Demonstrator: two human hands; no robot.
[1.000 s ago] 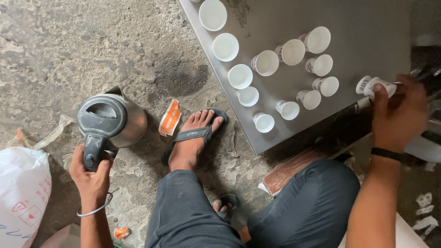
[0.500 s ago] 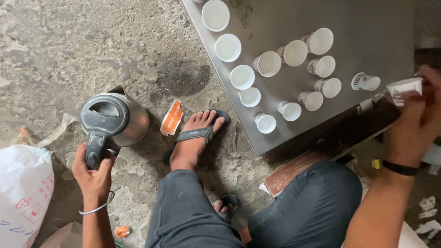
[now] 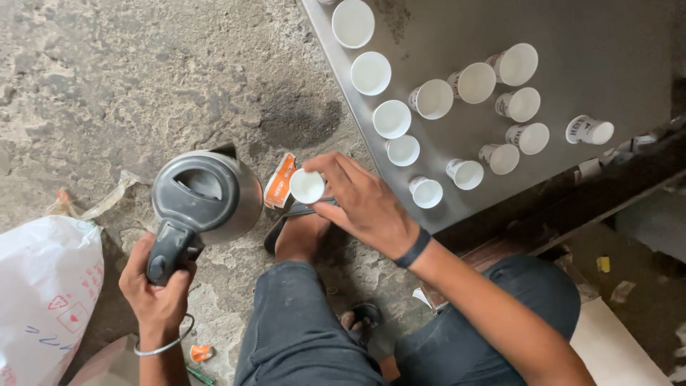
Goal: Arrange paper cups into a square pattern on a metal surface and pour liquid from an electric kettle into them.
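Kettle (image 3: 207, 194) is hanging above the floor, my left hand (image 3: 158, 286) closing around its handle. My right hand (image 3: 364, 204) is pinching a cup (image 3: 307, 186) just beside it, near the surface (image 3: 607, 43).

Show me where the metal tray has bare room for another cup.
The tray is bare along its far right, beyond the lying cup. Its left edge is crowded with cups. The right hand holds a small cup.

Orange sachet (image 3: 279, 181); white printed sack (image 3: 44, 286)
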